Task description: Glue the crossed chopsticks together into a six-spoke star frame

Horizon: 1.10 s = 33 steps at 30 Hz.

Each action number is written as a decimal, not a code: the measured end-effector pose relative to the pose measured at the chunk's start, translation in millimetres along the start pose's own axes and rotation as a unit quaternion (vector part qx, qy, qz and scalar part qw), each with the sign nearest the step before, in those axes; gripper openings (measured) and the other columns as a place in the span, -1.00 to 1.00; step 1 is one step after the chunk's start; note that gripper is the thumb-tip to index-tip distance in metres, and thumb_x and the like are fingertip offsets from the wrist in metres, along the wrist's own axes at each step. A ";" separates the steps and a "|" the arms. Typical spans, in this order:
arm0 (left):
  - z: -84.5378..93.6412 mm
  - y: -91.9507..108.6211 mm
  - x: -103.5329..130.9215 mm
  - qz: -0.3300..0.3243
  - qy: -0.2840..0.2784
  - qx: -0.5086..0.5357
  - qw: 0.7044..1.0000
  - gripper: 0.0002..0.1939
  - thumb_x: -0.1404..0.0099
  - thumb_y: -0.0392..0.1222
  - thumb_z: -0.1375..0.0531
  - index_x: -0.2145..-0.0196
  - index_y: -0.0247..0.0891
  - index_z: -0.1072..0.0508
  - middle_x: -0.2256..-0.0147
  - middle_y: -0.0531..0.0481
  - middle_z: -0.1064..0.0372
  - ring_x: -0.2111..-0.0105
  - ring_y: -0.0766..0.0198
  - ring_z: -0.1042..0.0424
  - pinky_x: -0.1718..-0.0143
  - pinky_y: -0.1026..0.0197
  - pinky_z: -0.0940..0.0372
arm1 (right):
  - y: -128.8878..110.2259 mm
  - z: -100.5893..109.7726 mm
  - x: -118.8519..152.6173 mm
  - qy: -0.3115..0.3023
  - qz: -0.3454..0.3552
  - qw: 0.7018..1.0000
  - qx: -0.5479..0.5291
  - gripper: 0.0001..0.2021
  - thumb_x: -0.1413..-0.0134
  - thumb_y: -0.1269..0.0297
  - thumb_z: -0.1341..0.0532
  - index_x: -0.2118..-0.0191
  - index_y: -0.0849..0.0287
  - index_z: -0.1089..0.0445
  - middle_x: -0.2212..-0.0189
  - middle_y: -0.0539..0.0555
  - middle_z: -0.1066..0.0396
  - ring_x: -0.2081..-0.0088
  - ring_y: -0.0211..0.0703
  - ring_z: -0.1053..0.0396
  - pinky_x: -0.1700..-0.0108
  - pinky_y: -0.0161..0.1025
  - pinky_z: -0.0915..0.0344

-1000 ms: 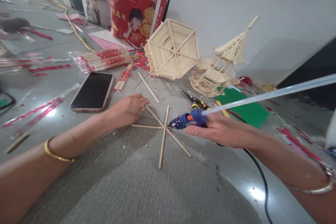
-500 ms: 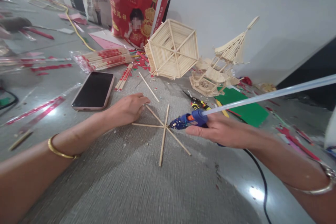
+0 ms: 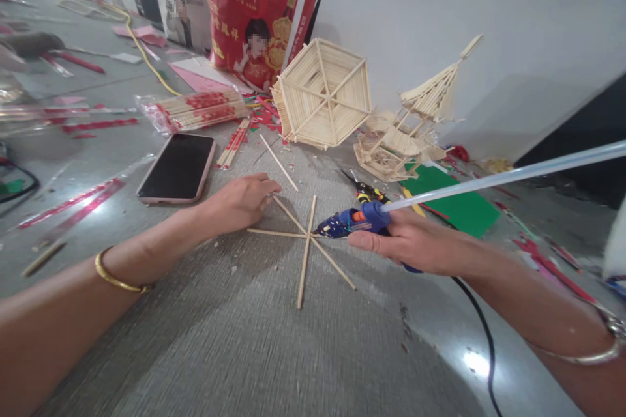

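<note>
Several thin wooden sticks (image 3: 303, 273) cross at one point on the grey floor, forming a star. My left hand (image 3: 247, 202) is closed at the tip of the upper-left stick, its fingertips pinched around that end. My right hand (image 3: 415, 241) is wrapped round a blue glue gun (image 3: 337, 225), whose nozzle is at the crossing of the sticks. A long clear glue stick (image 3: 508, 174) runs out of the gun's back toward the right. One loose stick (image 3: 279, 163) lies just beyond the star.
A phone (image 3: 177, 168) and bagged chopsticks (image 3: 195, 111) lie at the left. Behind stand a red bag (image 3: 244, 13), a hexagonal stick panel (image 3: 325, 94) and a small stick pavilion (image 3: 396, 143). Pliers (image 3: 366, 190) and green card (image 3: 454, 199) lie near the gun; its black cable (image 3: 489, 339) trails right.
</note>
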<state>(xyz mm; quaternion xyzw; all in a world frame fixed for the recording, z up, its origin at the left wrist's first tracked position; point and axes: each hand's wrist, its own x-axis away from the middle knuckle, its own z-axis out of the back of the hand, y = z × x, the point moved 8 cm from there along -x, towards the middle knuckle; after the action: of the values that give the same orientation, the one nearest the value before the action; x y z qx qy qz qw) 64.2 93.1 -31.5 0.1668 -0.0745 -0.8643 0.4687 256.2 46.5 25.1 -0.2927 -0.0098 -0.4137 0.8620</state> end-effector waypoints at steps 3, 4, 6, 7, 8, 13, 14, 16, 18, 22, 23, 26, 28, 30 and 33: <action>-0.5 -1.7 -0.2 0.003 0.001 -0.002 1.000 -0.68 -0.28 -0.28 0.04 0.09 -0.26 -0.42 0.15 -0.13 -0.39 0.14 0.17 -0.42 0.13 0.16 -0.29 | 1.9 0.0 0.2 0.002 -0.005 1.000 -0.010 -0.58 -0.20 -0.14 -0.04 0.44 0.12 -0.20 0.62 -0.12 -0.08 0.53 -0.28 -0.08 0.40 -0.27 -0.06; -0.7 -2.1 -0.2 0.004 0.000 -0.003 1.000 -0.68 -0.28 -0.29 0.04 0.09 -0.26 -0.42 0.14 -0.13 -0.39 0.14 0.17 -0.42 0.13 0.16 -0.29 | 1.9 -0.7 0.1 0.001 -0.006 1.000 -0.013 -0.59 -0.21 -0.13 -0.04 0.44 0.11 -0.20 0.63 -0.12 -0.08 0.54 -0.28 -0.07 0.41 -0.27 -0.05; -1.3 -2.5 -0.3 0.002 -0.002 -0.003 1.000 -0.68 -0.29 -0.29 0.04 0.08 -0.26 -0.41 0.14 -0.13 -0.39 0.14 0.17 -0.41 0.12 0.16 -0.28 | 0.7 -1.9 -0.2 -0.002 -0.005 1.000 -0.015 -0.61 -0.21 -0.11 -0.05 0.44 0.11 -0.20 0.64 -0.13 -0.07 0.56 -0.29 -0.06 0.42 -0.27 -0.05; -1.6 -2.5 -0.4 0.001 -0.003 -0.003 1.000 -0.68 -0.29 -0.29 0.04 0.09 -0.26 -0.41 0.14 -0.14 -0.39 0.13 0.16 -0.41 0.11 0.15 -0.28 | -0.4 -2.4 -0.4 -0.003 -0.003 1.000 -0.014 -0.61 -0.21 -0.11 -0.06 0.44 0.11 -0.21 0.64 -0.13 -0.06 0.56 -0.29 -0.05 0.42 -0.27 -0.04; -2.0 -2.5 -0.5 -0.001 -0.003 -0.003 1.000 -0.68 -0.29 -0.28 0.04 0.09 -0.26 -0.41 0.13 -0.14 -0.39 0.13 0.16 -0.41 0.11 0.15 -0.28 | -1.5 -2.6 -0.7 -0.004 -0.001 1.000 -0.012 -0.61 -0.21 -0.10 -0.06 0.44 0.11 -0.21 0.64 -0.13 -0.05 0.56 -0.29 -0.05 0.42 -0.27 -0.04; -2.9 -3.0 -1.0 -0.001 -0.004 -0.010 1.000 -0.68 -0.30 -0.28 0.06 0.10 -0.27 -0.41 0.14 -0.15 -0.39 0.13 0.16 -0.42 0.10 0.15 -0.28 | -5.1 -2.2 -1.5 -0.002 0.011 1.000 -0.010 -0.64 -0.20 -0.07 -0.08 0.41 0.12 -0.25 0.56 -0.10 -0.10 0.49 -0.27 -0.06 0.39 -0.29 -0.06; -2.7 -2.8 -1.0 0.000 -0.004 -0.011 1.000 -0.68 -0.30 -0.28 0.05 0.10 -0.28 -0.42 0.14 -0.15 -0.39 0.14 0.16 -0.42 0.10 0.15 -0.28 | -5.1 -2.4 -1.6 -0.003 0.012 1.000 -0.010 -0.65 -0.20 -0.07 -0.08 0.39 0.12 -0.27 0.54 -0.09 -0.12 0.47 -0.27 -0.08 0.38 -0.29 -0.07; -1.7 -2.1 -0.8 0.000 -0.001 -0.012 1.000 -0.68 -0.29 -0.29 0.05 0.10 -0.27 -0.42 0.15 -0.14 -0.39 0.14 0.16 -0.42 0.10 0.15 -0.28 | -4.9 -3.4 -2.1 -0.006 0.011 1.000 -0.010 -0.64 -0.20 -0.08 -0.07 0.37 0.12 -0.29 0.50 -0.08 -0.17 0.43 -0.25 -0.12 0.36 -0.29 -0.09; -0.7 -1.5 -0.5 0.001 0.002 -0.013 1.000 -0.67 -0.28 -0.30 0.04 0.09 -0.25 -0.42 0.16 -0.11 -0.40 0.14 0.18 -0.42 0.10 0.17 -0.28 | -5.2 -4.0 -2.9 -0.005 0.007 1.000 -0.002 -0.60 -0.19 -0.13 -0.05 0.35 0.13 -0.30 0.47 -0.06 -0.21 0.41 -0.24 -0.15 0.35 -0.29 -0.11; 0.0 -1.6 -0.1 0.001 0.007 -0.010 1.000 -0.67 -0.27 -0.31 0.02 0.07 -0.23 -0.42 0.18 -0.08 -0.41 0.14 0.21 -0.42 0.11 0.20 -0.27 | -6.5 -4.0 -4.3 0.000 0.002 1.000 0.022 -0.55 -0.19 -0.18 -0.01 0.34 0.14 -0.33 0.46 -0.05 -0.23 0.40 -0.23 -0.18 0.34 -0.28 -0.13; 0.0 -1.8 -0.1 0.000 0.009 -0.009 1.000 -0.67 -0.27 -0.31 0.02 0.07 -0.23 -0.43 0.18 -0.08 -0.41 0.15 0.21 -0.42 0.12 0.20 -0.28 | -6.6 -4.0 -4.6 0.001 0.003 1.000 0.024 -0.55 -0.19 -0.18 -0.01 0.34 0.14 -0.33 0.46 -0.05 -0.24 0.39 -0.22 -0.19 0.34 -0.28 -0.14; -1.3 -2.6 -0.3 -0.004 0.011 -0.011 1.000 -0.67 -0.26 -0.31 0.02 0.09 -0.23 -0.43 0.16 -0.10 -0.41 0.16 0.20 -0.42 0.14 0.20 -0.28 | -5.6 -4.2 -4.9 0.001 0.003 1.000 0.020 -0.55 -0.19 -0.18 -0.01 0.32 0.14 -0.34 0.43 -0.04 -0.27 0.38 -0.22 -0.21 0.33 -0.28 -0.15; -2.7 -3.2 -0.4 -0.003 0.008 -0.015 1.000 -0.68 -0.27 -0.30 0.03 0.10 -0.25 -0.43 0.15 -0.12 -0.40 0.16 0.19 -0.43 0.15 0.18 -0.28 | -4.5 -4.4 -5.1 -0.001 0.001 1.000 0.021 -0.55 -0.18 -0.18 -0.02 0.31 0.14 -0.35 0.42 -0.04 -0.28 0.37 -0.21 -0.22 0.33 -0.28 -0.16; -3.3 -3.4 -0.5 -0.001 0.007 -0.016 1.000 -0.68 -0.28 -0.30 0.04 0.11 -0.27 -0.43 0.14 -0.13 -0.40 0.16 0.17 -0.43 0.14 0.17 -0.28 | -4.9 -4.3 -5.3 0.000 0.002 1.000 0.022 -0.56 -0.19 -0.17 -0.02 0.32 0.14 -0.34 0.43 -0.04 -0.28 0.37 -0.22 -0.21 0.33 -0.28 -0.15; -3.4 -3.1 -0.6 -0.001 0.004 -0.017 1.000 -0.67 -0.27 -0.30 0.04 0.10 -0.27 -0.43 0.13 -0.14 -0.40 0.15 0.16 -0.43 0.13 0.16 -0.28 | -8.5 -3.8 -5.8 0.003 0.012 1.000 0.020 -0.57 -0.19 -0.15 -0.02 0.34 0.14 -0.33 0.45 -0.05 -0.25 0.40 -0.23 -0.19 0.34 -0.29 -0.14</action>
<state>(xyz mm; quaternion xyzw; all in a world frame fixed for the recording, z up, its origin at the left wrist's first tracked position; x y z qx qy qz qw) 63.3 95.4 -35.4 0.1627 -0.0574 -0.8652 0.4707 245.4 44.6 24.7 -0.2745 -0.0116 -0.4036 0.8727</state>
